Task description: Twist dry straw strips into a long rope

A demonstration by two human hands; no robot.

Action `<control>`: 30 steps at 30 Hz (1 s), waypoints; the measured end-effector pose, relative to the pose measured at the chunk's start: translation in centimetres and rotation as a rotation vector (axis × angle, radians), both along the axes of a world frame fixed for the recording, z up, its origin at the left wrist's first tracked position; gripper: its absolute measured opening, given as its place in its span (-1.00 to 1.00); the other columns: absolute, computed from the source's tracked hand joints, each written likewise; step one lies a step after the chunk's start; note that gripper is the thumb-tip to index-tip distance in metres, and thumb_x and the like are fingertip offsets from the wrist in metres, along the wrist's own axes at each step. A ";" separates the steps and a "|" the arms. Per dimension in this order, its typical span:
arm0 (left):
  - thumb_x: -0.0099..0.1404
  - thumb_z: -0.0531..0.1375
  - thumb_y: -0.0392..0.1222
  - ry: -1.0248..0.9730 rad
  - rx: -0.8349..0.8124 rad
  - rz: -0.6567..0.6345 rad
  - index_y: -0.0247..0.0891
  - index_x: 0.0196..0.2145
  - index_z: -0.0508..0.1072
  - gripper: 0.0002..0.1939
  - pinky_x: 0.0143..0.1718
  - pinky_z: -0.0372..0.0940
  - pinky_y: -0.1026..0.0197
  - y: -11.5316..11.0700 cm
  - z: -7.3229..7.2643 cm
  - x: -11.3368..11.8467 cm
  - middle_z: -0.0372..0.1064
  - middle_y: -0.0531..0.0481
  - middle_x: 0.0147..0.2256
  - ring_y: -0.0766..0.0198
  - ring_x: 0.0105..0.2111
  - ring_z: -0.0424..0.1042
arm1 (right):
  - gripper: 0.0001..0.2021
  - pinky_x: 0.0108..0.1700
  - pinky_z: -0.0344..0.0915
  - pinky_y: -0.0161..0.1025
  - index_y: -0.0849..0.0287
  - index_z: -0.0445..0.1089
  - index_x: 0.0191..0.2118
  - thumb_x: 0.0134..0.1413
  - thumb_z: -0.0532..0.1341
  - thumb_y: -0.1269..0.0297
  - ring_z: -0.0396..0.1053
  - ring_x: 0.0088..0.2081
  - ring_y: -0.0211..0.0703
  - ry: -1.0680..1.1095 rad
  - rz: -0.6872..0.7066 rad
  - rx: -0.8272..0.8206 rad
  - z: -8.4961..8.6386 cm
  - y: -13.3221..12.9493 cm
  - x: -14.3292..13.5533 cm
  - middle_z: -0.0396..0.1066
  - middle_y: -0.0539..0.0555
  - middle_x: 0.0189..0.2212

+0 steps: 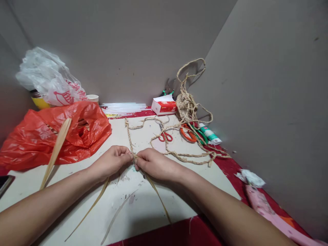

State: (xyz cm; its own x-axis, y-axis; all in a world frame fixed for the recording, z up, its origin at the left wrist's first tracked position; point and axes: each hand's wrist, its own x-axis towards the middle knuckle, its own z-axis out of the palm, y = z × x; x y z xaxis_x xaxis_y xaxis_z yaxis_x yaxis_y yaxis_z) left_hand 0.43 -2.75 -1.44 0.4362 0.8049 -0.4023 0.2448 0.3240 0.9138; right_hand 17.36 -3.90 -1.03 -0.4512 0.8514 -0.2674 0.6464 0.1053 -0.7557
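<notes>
A braided straw cord [129,136] runs down the white board, and its lower end sits between my two hands. My left hand [114,160] is closed in a pinch on a straw strand at the braid's left side. Just to the right, my right hand [153,163] pinches another strand against the braid, thumb and fingers together. One loose straw strand [89,215] trails below the left hand, and a second strand [159,196] hangs below the right. The braid's upper end bends off to the right in a thin length across the board.
The white board [143,208] lies on a red cloth. At left is a red plastic bag [84,143] with a wide straw strip [57,147] leaning out. Braided rope [187,106] is heaped at right, near red-handled scissors [165,136], a green-white tube [210,134] and a tissue box [164,106].
</notes>
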 end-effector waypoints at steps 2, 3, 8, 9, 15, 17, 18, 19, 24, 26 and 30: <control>0.12 0.16 -0.10 0.014 -0.057 -0.025 -0.28 -0.54 0.27 -0.79 -0.76 -0.26 0.37 0.1 0.0 -0.1 -0.02 0.23 -0.74 0.53 -0.77 -0.14 | -0.75 -0.50 -0.01 -0.38 0.27 0.37 -0.49 0.10 0.02 0.33 0.14 -0.54 -0.33 -0.064 0.016 0.086 -0.1 -0.2 -0.1 0.27 0.00 -0.61; 0.12 0.16 -0.10 0.021 -0.081 -0.039 -0.28 -0.54 0.28 -0.79 -0.76 -0.27 0.36 0.2 0.0 -0.1 -0.05 0.24 -0.75 0.52 -0.78 -0.16 | -0.73 -0.49 -0.02 -0.37 0.27 0.37 -0.49 0.11 0.02 0.31 0.14 -0.53 -0.33 -0.100 0.025 0.125 -0.1 -0.3 -0.2 0.30 0.02 -0.59; 0.10 0.16 -0.12 0.041 -0.065 -0.013 -0.28 -0.53 0.31 -0.81 -0.77 -0.28 0.35 0.4 -0.3 -0.3 -0.01 0.23 -0.76 0.52 -0.79 -0.15 | -0.69 -0.47 -0.04 -0.34 0.24 0.36 -0.49 0.15 0.01 0.23 0.15 -0.52 -0.30 -0.239 0.020 0.218 0.6 -0.8 0.0 0.35 0.06 -0.54; 0.09 0.16 -0.12 0.047 -0.057 0.000 -0.29 -0.53 0.31 -0.81 -0.77 -0.27 0.35 0.4 -0.3 -0.2 0.00 0.23 -0.76 0.52 -0.79 -0.14 | -0.71 -0.47 -0.04 -0.34 0.24 0.36 -0.48 0.15 0.01 0.24 0.15 -0.51 -0.30 -0.255 0.013 0.229 0.9 -0.8 0.1 0.35 0.06 -0.54; 0.05 0.18 -0.11 -0.005 -0.034 0.044 -0.30 -0.56 0.31 -0.80 -0.76 -0.25 0.36 -0.1 -0.1 -0.1 0.02 0.23 -0.76 0.53 -0.78 -0.13 | -0.72 -0.47 -0.04 -0.36 0.25 0.29 -0.53 0.14 -0.02 0.32 0.13 -0.53 -0.34 -0.150 0.004 0.204 1.7 -1.5 0.0 0.30 0.01 -0.57; 0.05 0.18 -0.14 -0.040 -0.046 0.054 -0.29 -0.57 0.30 -0.81 -0.76 -0.26 0.35 -0.3 0.1 -0.1 0.00 0.23 -0.76 0.53 -0.78 -0.14 | -0.73 -0.48 -0.04 -0.36 0.24 0.27 -0.54 0.12 -0.02 0.34 0.13 -0.54 -0.34 -0.097 0.017 0.188 1.3 -1.9 -0.5 0.28 0.01 -0.59; 0.05 0.17 -0.16 -0.056 -0.057 0.062 -0.29 -0.59 0.28 -0.82 -0.76 -0.27 0.35 -0.3 0.1 -0.1 -0.02 0.23 -0.76 0.53 -0.78 -0.15 | -0.74 -0.48 -0.04 -0.36 0.24 0.26 -0.55 0.11 -0.02 0.36 0.13 -0.54 -0.33 -0.095 0.022 0.188 1.1 -2.1 -0.8 0.28 0.01 -0.59; 0.05 0.16 -0.18 -0.073 -0.071 0.071 -0.28 -0.60 0.27 -0.82 -0.76 -0.29 0.35 -0.4 0.2 -0.1 -0.03 0.23 -0.76 0.54 -0.78 -0.16 | -0.75 -0.48 -0.03 -0.35 0.24 0.27 -0.55 0.10 -0.01 0.37 0.13 -0.54 -0.32 -0.107 0.025 0.192 0.9 -2.3 -1.1 0.29 0.02 -0.59; 0.07 0.19 -0.15 -0.177 -0.105 0.083 -0.27 -0.61 0.23 -0.76 -0.74 -0.30 0.35 -0.5 0.3 0.0 -0.07 0.24 -0.78 0.54 -0.77 -0.19 | -0.76 -0.46 -0.01 -0.29 0.24 0.34 -0.47 0.09 -0.02 0.38 0.17 -0.53 -0.26 -0.229 0.009 0.268 1.0 -3.7 -2.2 0.37 0.11 -0.53; 0.07 0.22 -0.14 -0.183 -0.091 0.076 -0.28 -0.58 0.26 -0.78 -0.74 -0.28 0.34 -0.5 0.2 -0.1 -0.05 0.24 -0.78 0.53 -0.77 -0.17 | -0.75 -0.47 -0.03 -0.28 0.23 0.35 -0.50 0.09 -0.01 0.38 0.15 -0.55 -0.26 -0.263 0.114 0.275 1.9 -4.3 -2.2 0.36 0.11 -0.55; 0.09 0.22 -0.16 -0.191 -0.093 0.057 -0.29 -0.56 0.27 -0.79 -0.74 -0.28 0.35 -0.3 0.3 -0.4 -0.03 0.23 -0.79 0.53 -0.77 -0.16 | -0.71 -0.49 -0.04 -0.31 0.23 0.30 -0.59 0.10 0.06 0.28 0.13 -0.58 -0.32 -0.110 0.282 0.213 4.0 -4.4 -1.1 0.32 0.03 -0.62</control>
State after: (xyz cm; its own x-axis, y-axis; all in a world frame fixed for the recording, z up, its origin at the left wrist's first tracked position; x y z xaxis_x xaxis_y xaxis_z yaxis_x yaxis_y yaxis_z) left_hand 0.04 -3.10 -1.17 0.4663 0.7939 -0.3901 0.0485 0.4174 0.9074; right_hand 16.26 -8.27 2.97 -0.6549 0.7392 -0.1574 0.6454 0.4386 -0.6254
